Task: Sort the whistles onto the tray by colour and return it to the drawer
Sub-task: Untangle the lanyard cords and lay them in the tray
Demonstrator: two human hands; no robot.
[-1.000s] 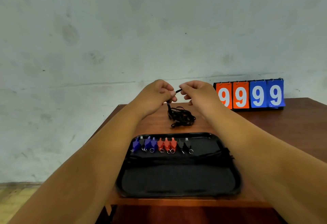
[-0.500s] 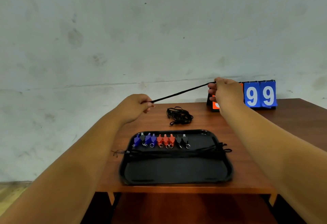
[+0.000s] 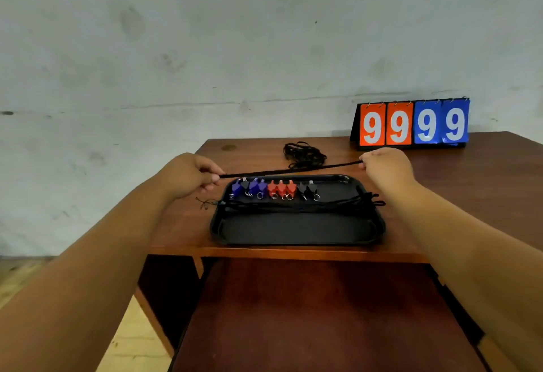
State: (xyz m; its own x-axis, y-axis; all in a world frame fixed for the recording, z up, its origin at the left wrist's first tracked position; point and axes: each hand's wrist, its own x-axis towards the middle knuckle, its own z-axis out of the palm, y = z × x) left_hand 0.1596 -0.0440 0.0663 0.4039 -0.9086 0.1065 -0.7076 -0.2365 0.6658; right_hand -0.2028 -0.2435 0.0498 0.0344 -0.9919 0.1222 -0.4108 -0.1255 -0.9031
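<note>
A black tray [image 3: 296,229] lies near the table's front edge. Along its far side stand blue whistles [image 3: 253,187], red whistles [image 3: 281,188] and black whistles [image 3: 307,188] in a row, one black whistle among the blue ones. Several black cords [image 3: 293,205] lie stretched across the tray's middle. My left hand [image 3: 188,174] and my right hand [image 3: 386,167] each pinch one end of a black cord [image 3: 289,170], held taut and level just above the tray's far rim.
A tangled pile of black cords [image 3: 304,155] lies on the wooden table [image 3: 470,195] behind the tray. A flip scoreboard [image 3: 411,124] showing 9999 stands at the back right. An open drawer [image 3: 308,313] juts out below the table's front edge.
Both hands have pulled a cord out straight and lowered it from above the table down to just over the tray's far rim. The view has tilted down, showing the drawer.
</note>
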